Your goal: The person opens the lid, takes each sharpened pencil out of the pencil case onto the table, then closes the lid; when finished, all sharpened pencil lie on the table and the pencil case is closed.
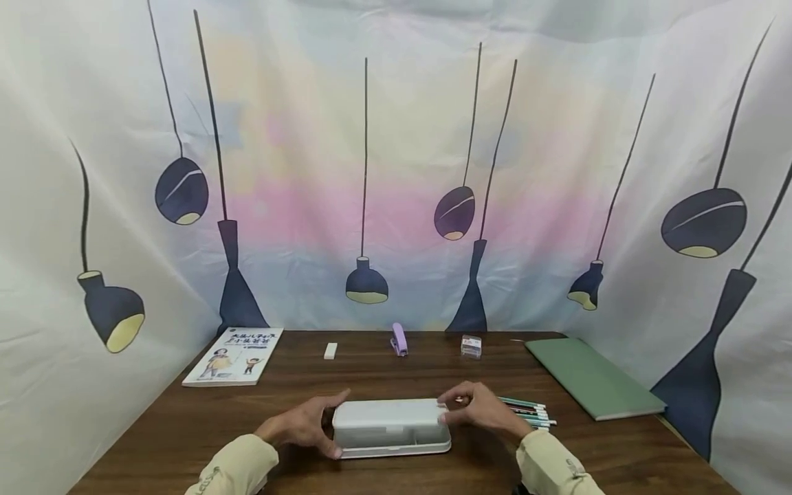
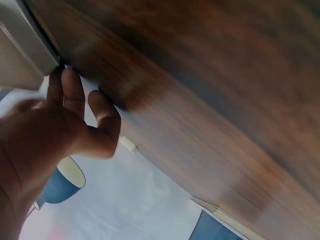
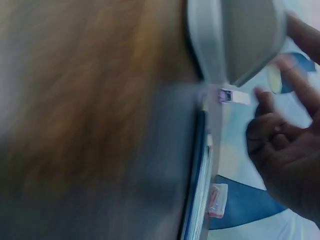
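Head view: pencil case [image 1: 391, 426] between both hands.

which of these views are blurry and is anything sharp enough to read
Head view: sharp and evenly lit, with wide-angle bending at the edges; both hands hold the pencil case, and the book cover print is too small to read. Left wrist view: table grain smeared, left hand fairly clear. Right wrist view: heavily blurred, right hand and case edge soft.
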`<state>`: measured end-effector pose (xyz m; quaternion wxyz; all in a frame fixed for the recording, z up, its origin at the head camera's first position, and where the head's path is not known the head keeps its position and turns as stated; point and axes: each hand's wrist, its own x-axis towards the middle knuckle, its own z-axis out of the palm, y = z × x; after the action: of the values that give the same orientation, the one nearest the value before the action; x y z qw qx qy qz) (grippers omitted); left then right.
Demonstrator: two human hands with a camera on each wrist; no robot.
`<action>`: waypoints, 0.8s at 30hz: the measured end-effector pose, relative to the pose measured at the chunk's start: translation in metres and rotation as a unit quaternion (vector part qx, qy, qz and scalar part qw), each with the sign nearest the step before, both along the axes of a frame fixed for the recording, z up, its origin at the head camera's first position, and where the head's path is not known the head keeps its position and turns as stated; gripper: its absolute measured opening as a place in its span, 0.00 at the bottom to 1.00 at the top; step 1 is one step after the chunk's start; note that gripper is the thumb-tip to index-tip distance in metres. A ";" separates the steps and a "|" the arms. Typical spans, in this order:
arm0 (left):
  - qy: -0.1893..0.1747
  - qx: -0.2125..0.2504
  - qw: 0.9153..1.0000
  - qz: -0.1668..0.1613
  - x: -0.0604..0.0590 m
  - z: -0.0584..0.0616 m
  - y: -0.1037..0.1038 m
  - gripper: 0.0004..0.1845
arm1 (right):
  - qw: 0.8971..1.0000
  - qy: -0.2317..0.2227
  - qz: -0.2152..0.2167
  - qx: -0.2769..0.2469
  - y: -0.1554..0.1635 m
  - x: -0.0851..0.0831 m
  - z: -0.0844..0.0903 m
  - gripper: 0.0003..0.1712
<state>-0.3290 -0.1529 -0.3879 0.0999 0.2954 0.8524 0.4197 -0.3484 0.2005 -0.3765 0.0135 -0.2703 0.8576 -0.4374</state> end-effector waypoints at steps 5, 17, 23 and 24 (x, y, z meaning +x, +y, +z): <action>-0.018 -0.021 1.000 0.007 -0.001 0.005 -0.001 0.45 | 0.995 -0.017 0.054 0.086 -0.001 0.001 -0.003 0.42; -0.020 -0.039 0.999 0.017 0.001 0.003 0.004 0.45 | 0.995 -0.024 0.015 0.093 -0.001 0.005 -0.006 0.40; 0.005 -0.049 0.999 0.007 -0.001 0.006 0.003 0.46 | 0.993 0.031 0.010 0.116 -0.002 0.007 -0.005 0.41; 0.012 -0.048 0.999 0.013 -0.001 0.006 0.002 0.44 | 0.991 0.050 0.000 0.122 -0.003 0.008 -0.005 0.42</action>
<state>-0.3302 -0.1506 -0.3816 0.0985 0.2841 0.8763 0.3765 -0.3406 0.1980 -0.3813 0.0035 -0.2885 0.9038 -0.3159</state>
